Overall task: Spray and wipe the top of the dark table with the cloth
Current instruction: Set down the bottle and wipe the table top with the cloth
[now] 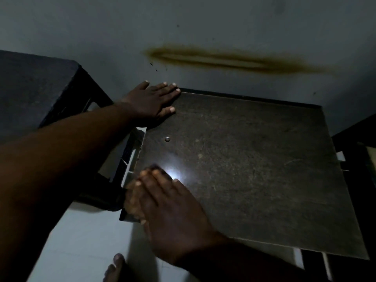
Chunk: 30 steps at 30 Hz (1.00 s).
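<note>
The dark table fills the middle and right of the view, its top dull and scratched, with a bright glare spot near my right fingertips. My left hand lies flat with spread fingers on the far left corner and holds nothing. My right hand is blurred by motion at the near left edge, palm down. A small dark bit of cloth peeks out past its fingertips; the rest is hidden under the hand. No spray bottle is in view.
A small round silvery thing sits on the table top near the left edge. A dark piece of furniture stands to the left and a dark frame to the right. The wall behind bears a brown stain. My bare foot is on the white floor.
</note>
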Available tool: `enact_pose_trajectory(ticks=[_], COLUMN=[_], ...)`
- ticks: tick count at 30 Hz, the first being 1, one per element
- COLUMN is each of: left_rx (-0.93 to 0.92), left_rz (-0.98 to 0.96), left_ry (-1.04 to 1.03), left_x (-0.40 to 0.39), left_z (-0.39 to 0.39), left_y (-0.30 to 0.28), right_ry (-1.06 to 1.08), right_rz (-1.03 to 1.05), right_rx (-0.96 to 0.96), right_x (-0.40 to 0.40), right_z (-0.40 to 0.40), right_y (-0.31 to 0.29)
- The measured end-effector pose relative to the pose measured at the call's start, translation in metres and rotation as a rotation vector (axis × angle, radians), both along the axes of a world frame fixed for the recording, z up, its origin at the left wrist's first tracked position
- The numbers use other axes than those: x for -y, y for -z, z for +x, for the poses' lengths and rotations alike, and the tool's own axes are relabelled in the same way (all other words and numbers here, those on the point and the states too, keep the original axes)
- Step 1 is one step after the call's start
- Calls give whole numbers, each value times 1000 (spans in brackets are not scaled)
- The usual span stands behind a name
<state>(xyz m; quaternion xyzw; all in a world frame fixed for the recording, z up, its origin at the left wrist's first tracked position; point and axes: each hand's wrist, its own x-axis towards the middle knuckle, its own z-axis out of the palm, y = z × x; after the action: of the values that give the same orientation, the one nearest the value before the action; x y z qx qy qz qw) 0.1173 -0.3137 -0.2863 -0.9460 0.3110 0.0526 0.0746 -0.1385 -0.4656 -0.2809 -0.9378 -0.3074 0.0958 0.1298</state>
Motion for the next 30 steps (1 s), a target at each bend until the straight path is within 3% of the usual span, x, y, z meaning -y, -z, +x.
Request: enact_pose_trajectory(ticks=[3,7,10,12,15,18,23,30], left_rx=[64,141,113,75,92,88,24,-62], left_rz=[22,4,-55,-101,-145,-125,-79,69], left_ry=[-55,-325,-303,-238,-159,-109,-175,-77], left_x=[-3,1,9,7,-10,-25,-20,-15], left_z=[-5,-28,-61,-86,-125,-151,-162,-128], left_y=[-1,-7,-10,-10,-12,-8,-4,-35], right_ry=[-16,324,499,442,107,43,-72,-113], right_rz=[-106,-144,-77,-205,-281,-354,-315,-127], right_rx=[9,-95,-138,-195,-21,82,145,74], right_x=[63,159,198,213,231,235,183,14], right_z=[-17,-25,-44,-56,-63,-53,-34,-17], right_y=[1,-7,-11,-10,-9,-16,-6,3])
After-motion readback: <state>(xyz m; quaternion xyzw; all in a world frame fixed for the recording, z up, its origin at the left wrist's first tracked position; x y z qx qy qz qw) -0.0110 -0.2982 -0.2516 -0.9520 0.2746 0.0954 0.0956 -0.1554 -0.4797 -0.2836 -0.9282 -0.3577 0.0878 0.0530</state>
